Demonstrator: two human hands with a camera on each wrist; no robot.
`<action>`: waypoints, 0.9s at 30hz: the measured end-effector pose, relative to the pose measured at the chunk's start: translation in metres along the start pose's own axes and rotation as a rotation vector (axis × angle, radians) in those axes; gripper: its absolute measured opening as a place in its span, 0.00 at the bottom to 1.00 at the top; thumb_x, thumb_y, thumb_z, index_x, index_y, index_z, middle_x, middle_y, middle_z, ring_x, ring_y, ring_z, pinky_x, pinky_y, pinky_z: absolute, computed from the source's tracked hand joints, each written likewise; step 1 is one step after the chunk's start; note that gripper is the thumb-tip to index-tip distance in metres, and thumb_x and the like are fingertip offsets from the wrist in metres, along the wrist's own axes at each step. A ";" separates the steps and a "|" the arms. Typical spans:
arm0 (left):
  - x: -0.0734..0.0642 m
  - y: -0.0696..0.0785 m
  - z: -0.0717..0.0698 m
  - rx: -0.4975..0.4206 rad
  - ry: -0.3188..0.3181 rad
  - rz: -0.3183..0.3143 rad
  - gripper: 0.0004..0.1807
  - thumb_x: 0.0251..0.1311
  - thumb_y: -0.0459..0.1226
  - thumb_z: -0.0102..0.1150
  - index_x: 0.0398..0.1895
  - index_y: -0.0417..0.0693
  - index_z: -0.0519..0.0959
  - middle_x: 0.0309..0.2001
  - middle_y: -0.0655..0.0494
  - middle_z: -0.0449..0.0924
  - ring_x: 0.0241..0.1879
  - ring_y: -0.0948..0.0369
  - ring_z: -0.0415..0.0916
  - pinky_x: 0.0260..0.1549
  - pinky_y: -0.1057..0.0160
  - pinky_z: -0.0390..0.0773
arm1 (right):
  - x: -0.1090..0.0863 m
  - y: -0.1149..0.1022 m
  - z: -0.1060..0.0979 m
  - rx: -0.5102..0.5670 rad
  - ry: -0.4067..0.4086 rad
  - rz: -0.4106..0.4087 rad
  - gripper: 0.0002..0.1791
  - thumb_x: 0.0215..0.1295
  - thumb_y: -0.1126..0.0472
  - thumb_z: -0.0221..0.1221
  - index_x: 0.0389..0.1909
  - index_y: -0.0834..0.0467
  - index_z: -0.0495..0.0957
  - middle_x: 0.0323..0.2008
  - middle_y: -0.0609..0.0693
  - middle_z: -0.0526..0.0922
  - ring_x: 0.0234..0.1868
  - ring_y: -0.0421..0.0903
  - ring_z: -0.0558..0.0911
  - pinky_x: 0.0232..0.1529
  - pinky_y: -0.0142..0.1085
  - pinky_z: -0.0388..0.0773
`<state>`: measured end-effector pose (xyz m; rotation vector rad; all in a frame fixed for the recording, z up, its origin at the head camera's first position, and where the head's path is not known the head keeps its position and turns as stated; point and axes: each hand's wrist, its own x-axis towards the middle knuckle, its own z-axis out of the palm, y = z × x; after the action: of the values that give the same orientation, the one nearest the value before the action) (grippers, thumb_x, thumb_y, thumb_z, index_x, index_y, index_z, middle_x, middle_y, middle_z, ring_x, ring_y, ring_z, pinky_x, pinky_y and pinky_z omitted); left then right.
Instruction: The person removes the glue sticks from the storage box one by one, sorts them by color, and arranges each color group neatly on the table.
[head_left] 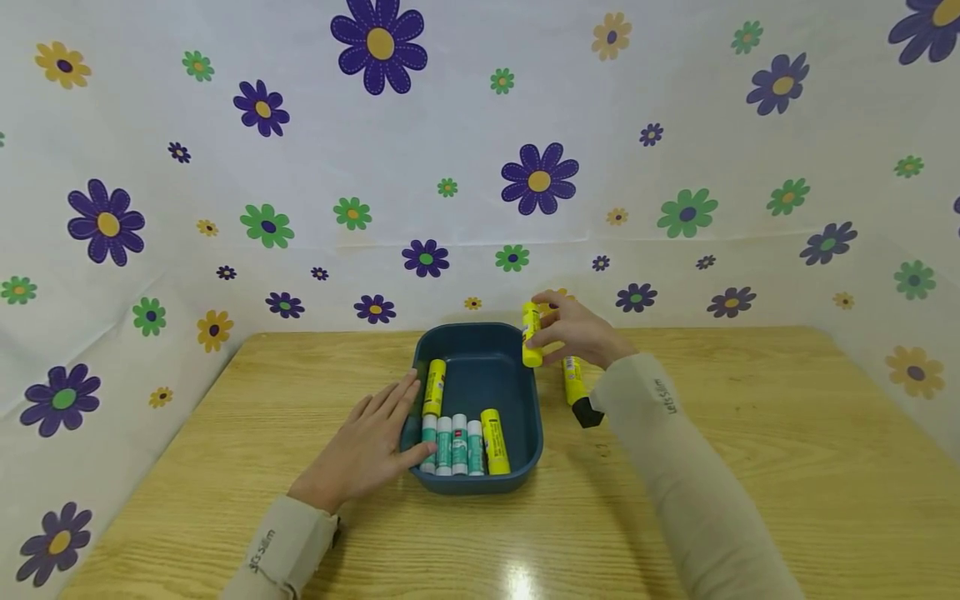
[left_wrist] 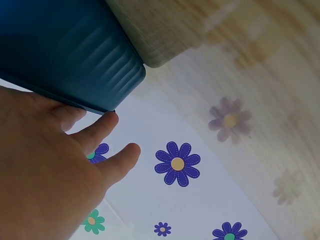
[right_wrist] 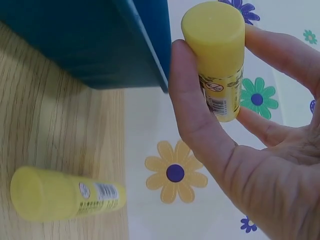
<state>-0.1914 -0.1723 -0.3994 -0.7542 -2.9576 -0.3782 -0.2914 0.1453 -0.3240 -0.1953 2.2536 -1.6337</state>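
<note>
My right hand (head_left: 581, 331) pinches a yellow glue stick (head_left: 532, 335) between thumb and fingers, above the right rim of a dark blue bin (head_left: 480, 343). The right wrist view shows this held glue stick (right_wrist: 215, 55) beside the bin's wall (right_wrist: 125, 60). My left hand (head_left: 367, 446) rests with extended fingers on the bin's left rim. Inside, several teal-and-white glue sticks (head_left: 459, 446) lie side by side at the near end. One yellow glue stick (head_left: 495, 442) lies to their right, another yellow glue stick (head_left: 434, 387) along the left wall.
Another yellow glue stick (right_wrist: 65, 194) lies on the wooden table (head_left: 750, 467) right of the bin, partly hidden by my right arm in the head view. A black block (head_left: 587, 412) shows at my right cuff. A flower-patterned sheet (head_left: 465, 150) stands behind the table.
</note>
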 end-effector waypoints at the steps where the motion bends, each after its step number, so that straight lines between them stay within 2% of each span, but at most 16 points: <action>1: 0.000 0.000 0.000 0.001 0.001 0.001 0.50 0.68 0.62 0.51 0.80 0.36 0.52 0.80 0.45 0.47 0.76 0.42 0.51 0.71 0.35 0.52 | 0.000 0.001 -0.002 0.001 -0.001 0.002 0.45 0.64 0.74 0.61 0.79 0.60 0.50 0.67 0.72 0.60 0.59 0.66 0.73 0.57 0.58 0.77; 6: 0.000 0.000 0.000 -0.001 0.005 0.004 0.50 0.68 0.62 0.51 0.79 0.36 0.53 0.80 0.44 0.47 0.76 0.42 0.51 0.71 0.35 0.52 | -0.001 0.009 -0.011 0.009 0.001 0.026 0.47 0.64 0.73 0.61 0.80 0.60 0.47 0.67 0.72 0.60 0.59 0.66 0.72 0.59 0.60 0.74; 15: -0.001 0.002 -0.002 -0.010 0.002 0.000 0.50 0.68 0.61 0.52 0.80 0.36 0.52 0.80 0.44 0.48 0.76 0.42 0.52 0.70 0.35 0.52 | -0.007 0.022 -0.028 0.002 -0.011 0.022 0.48 0.64 0.73 0.60 0.80 0.61 0.45 0.67 0.74 0.58 0.56 0.65 0.74 0.57 0.58 0.77; 27: 0.000 0.001 -0.002 -0.005 -0.009 -0.012 0.50 0.68 0.61 0.51 0.80 0.37 0.52 0.81 0.45 0.47 0.77 0.43 0.50 0.71 0.35 0.51 | -0.018 0.036 -0.044 -0.011 -0.014 0.037 0.49 0.65 0.72 0.59 0.81 0.61 0.41 0.71 0.76 0.54 0.64 0.71 0.68 0.58 0.60 0.75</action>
<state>-0.1903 -0.1717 -0.3974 -0.7408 -2.9723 -0.3847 -0.2868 0.2015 -0.3423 -0.1660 2.2424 -1.5963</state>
